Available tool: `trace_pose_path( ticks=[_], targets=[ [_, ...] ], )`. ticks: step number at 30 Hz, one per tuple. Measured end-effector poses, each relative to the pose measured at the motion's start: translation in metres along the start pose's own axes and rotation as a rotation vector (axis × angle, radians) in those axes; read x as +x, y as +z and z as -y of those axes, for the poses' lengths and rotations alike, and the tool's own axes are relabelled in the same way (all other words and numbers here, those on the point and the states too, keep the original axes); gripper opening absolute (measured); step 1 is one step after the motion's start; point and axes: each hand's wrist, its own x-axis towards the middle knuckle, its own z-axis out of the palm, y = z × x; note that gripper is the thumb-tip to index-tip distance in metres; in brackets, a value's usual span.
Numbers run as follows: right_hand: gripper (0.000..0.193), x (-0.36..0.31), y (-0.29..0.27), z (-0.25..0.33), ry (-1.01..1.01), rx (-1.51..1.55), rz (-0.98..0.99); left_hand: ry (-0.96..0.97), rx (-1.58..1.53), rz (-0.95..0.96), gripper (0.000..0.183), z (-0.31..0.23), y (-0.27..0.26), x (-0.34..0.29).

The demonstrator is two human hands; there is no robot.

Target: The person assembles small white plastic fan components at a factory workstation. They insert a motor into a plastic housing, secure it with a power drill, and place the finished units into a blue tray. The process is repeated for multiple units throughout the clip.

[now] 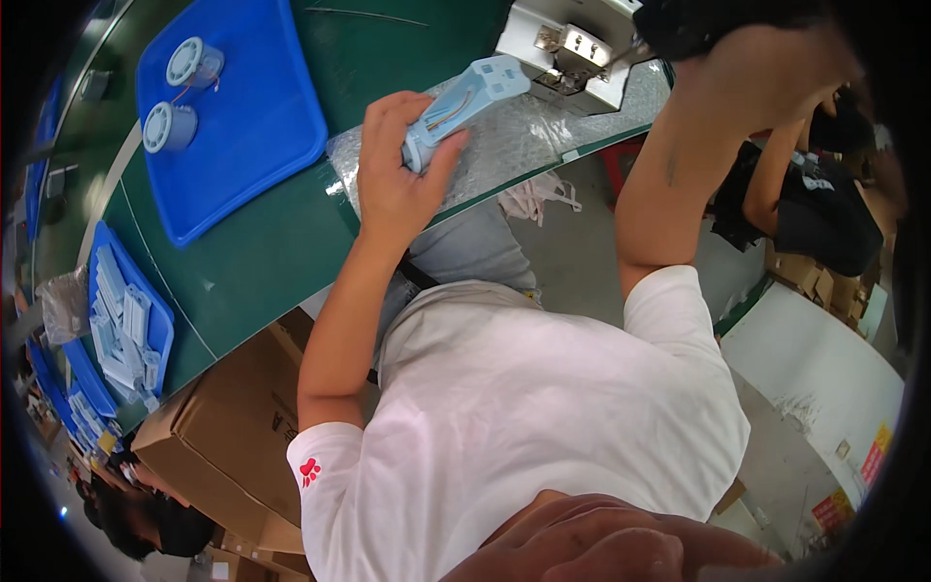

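Observation:
My left hand (398, 179) is closed around a light-blue plastic housing (475, 92), its round end low in my palm and its flat end pointing up and right. Thin wires lie along the open channel of this housing. Beyond its far end stands a metal fixture (586, 48) on a pale base, with a small block on top. My right forearm (679, 165) reaches up to the upper right, where a dark object (727, 19) with a thin metal shaft points toward the fixture. The fingers of my right hand cannot be seen.
Left on the green table (262, 252) lies a blue tray (242, 184) with two round light-blue parts (172, 127) joined by wire. A smaller blue tray (165, 335) holds several pale plastic pieces. Bubble wrap (524, 145) covers the near edge; a cardboard box (223, 436) stands below. Other people work nearby.

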Motion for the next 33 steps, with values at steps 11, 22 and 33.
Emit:
trace_pose_path(
  ticks=[11, 22, 33],
  targets=[
    [0.054, -0.034, 0.028, 0.015, 0.169, 0.304, -0.015, -0.032, -0.046, -0.026, 0.039, 0.002, 0.001, -0.003],
    [0.047, -0.036, 0.032, 0.007, 0.222, 0.335, 0.041, 0.01, 0.004, -0.033, 0.038, 0.001, -0.001, -0.002],
    [0.042, -0.037, 0.023, 0.003, 0.258, 0.373, 0.055, -0.003, 0.017, -0.021, 0.038, 0.0, -0.002, 0.0]
  ],
)
